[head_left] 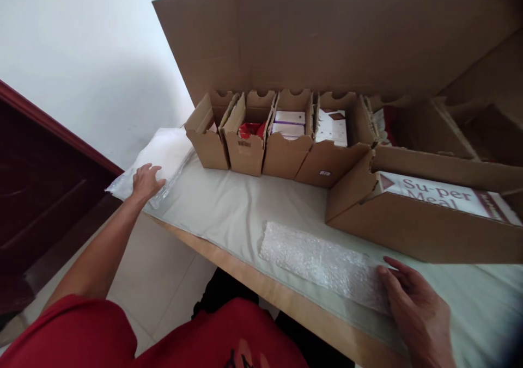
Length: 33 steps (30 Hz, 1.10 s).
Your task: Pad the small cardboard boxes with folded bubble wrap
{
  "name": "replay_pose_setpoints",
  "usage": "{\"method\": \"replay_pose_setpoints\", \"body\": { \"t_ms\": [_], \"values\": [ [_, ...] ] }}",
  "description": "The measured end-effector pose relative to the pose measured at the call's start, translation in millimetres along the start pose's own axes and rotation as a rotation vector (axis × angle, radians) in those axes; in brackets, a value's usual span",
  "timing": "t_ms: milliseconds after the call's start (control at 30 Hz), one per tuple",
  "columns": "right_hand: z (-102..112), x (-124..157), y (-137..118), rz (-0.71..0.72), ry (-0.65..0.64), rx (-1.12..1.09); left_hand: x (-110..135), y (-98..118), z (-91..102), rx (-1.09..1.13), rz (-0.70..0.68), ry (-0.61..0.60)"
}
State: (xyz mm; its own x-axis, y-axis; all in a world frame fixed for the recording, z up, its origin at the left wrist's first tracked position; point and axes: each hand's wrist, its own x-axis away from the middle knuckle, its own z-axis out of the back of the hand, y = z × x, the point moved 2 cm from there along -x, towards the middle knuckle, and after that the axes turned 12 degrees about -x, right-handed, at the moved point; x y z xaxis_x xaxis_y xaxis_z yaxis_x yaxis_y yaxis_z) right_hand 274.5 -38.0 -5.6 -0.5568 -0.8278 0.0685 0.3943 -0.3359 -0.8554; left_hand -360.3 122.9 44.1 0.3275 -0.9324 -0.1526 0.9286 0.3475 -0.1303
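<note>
The white box (433, 192) lying in the long cardboard tray (402, 229) at the right reads "Su-per Meal" in large brown letters, the lower word partly cut off by the tray's front wall, with a brown triangle before it and pale lettering too small to read on the dark band near its far end. A barcode label (244, 143) marks the second bin (247, 158) from the left, and a small pale label (324, 173) on the fourth bin (310, 164) is illegible
</note>
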Motion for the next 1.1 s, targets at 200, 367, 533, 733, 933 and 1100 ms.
{"method": "replay_pose_setpoints", "body": {
  "t_ms": [200,367,533,733,933,1100],
  "values": [
    [-0.9,3.8,-8.1,-0.069,-0.014,-0.044,-13.0,-7.3,-1.1,0.024,-0.007,0.014],
    [-0.5,4.6,-5.1,-0.092,-0.024,-0.017,-12.0,-14.0,1.3,0.031,-0.062,0.022],
    [0.8,3.0,-1.5,-0.078,-0.022,-0.014,-8.1,-9.0,-4.7,0.069,-0.109,-0.019],
    [0.2,3.6,-2.5,-0.073,-0.018,0.014,-22.0,-14.1,-6.1,0.197,-0.028,0.023],
    [0.7,3.9,-4.6,-0.082,-0.007,0.015,-33.5,-27.1,-3.3,0.361,0.077,0.069],
    [0.5,-3.1,6.8,-0.047,-0.076,-0.054,-25.8,-24.8,0.2,0.463,0.087,0.112]
  ]
}}
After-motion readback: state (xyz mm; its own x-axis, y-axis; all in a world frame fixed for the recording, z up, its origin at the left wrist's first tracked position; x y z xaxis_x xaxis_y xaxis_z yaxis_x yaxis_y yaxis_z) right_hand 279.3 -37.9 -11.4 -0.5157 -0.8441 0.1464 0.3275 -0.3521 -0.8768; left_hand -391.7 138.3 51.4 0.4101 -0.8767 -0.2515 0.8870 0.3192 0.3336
